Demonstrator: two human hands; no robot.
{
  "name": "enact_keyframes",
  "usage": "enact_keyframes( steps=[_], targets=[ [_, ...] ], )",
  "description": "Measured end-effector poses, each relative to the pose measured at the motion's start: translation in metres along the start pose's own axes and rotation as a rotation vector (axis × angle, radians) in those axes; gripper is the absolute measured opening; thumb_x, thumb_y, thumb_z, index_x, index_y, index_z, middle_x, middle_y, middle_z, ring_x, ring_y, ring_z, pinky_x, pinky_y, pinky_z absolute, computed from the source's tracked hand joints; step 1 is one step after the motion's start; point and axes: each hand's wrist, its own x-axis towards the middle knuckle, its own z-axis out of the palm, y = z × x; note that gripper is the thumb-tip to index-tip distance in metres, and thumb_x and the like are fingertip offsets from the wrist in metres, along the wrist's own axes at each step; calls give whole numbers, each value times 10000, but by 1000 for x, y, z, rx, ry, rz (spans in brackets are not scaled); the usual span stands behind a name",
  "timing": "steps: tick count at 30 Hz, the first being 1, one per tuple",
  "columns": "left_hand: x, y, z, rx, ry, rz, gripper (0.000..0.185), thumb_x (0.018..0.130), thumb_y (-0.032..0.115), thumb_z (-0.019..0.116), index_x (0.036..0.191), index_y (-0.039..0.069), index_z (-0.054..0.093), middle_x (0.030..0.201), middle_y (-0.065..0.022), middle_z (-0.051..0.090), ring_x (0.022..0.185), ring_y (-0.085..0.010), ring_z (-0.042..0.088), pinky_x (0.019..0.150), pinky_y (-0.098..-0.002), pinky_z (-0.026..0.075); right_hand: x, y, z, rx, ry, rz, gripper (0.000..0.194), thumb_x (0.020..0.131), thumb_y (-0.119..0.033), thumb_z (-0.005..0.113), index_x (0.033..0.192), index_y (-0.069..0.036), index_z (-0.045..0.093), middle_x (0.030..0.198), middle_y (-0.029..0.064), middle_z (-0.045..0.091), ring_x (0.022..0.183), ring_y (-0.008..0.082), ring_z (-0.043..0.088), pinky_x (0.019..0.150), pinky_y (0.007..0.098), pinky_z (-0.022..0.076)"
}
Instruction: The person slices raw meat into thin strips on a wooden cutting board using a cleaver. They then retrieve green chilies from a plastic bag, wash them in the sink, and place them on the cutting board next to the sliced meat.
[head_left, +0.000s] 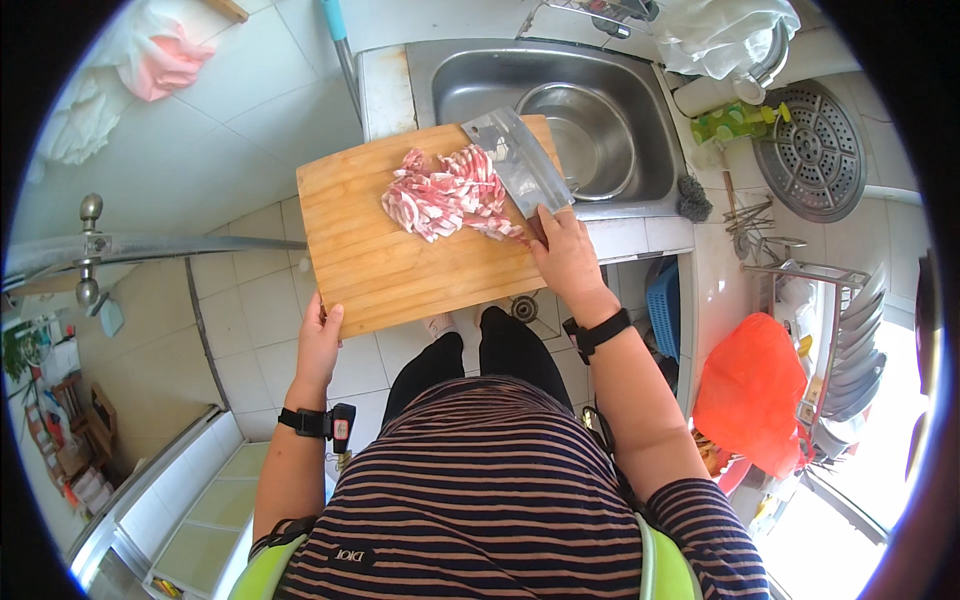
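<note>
My left hand (320, 334) grips the near left corner of a wooden cutting board (367, 277), thumb on top and fingers underneath. Strips of sliced raw streaky meat (450, 191) lie heaped on the board's far half. Along the right side of the board rests a cleaver (517, 161), its wide steel blade pointing away from me and touching or nearly touching the meat. My right hand (566, 251) is closed around the cleaver's dark handle at the board's right edge; whether some of its fingers also support the board underneath is hidden.
A steel sink (480, 71) holding a metal basin (592, 142) lies beyond the board. On the right counter are a scouring pad (694, 199), a perforated steamer plate (811, 150), a red plastic bag (754, 394) and a dish rack (817, 274). A metal rail (187, 245) runs at left.
</note>
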Motion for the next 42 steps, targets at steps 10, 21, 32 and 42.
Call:
enact_keyframes(
  steps=[10,21,32,42],
  targets=[
    [0,10,-2,480,278,277,670,999,293,592,1512,-34,311,1467,-236,420,1317,-329,459,1076,-416,404,-35,1,-41,434,200,98,402,939,-184,652,1275,26,584,1118,165,639,850,230,607,826,346,519],
    [-80,88,128,849,-8,958,655,933,155,673,1497,0,378,1480,-251,424,1384,-400,396,1155,-468,311,-200,73,-71,1951,59,351,720,1026,-634,326,1335,-28,560,1168,146,694,800,195,632,790,323,533],
    [-209,83,261,749,-595,1035,182,851,26,695,821,38,516,1409,-185,518,1280,-350,508,1085,-445,374,-514,117,3,1032,205,1003,456,977,-404,555,1209,-28,671,1074,168,731,1029,312,693,908,389,534],
    [-225,68,335,712,-1029,1027,98,887,-15,609,979,9,631,1370,-149,535,1219,-287,567,1033,-396,453,-619,43,60,711,281,1310,397,964,-349,589,1165,-20,684,1103,204,710,1055,350,674,927,418,530]
  ],
)
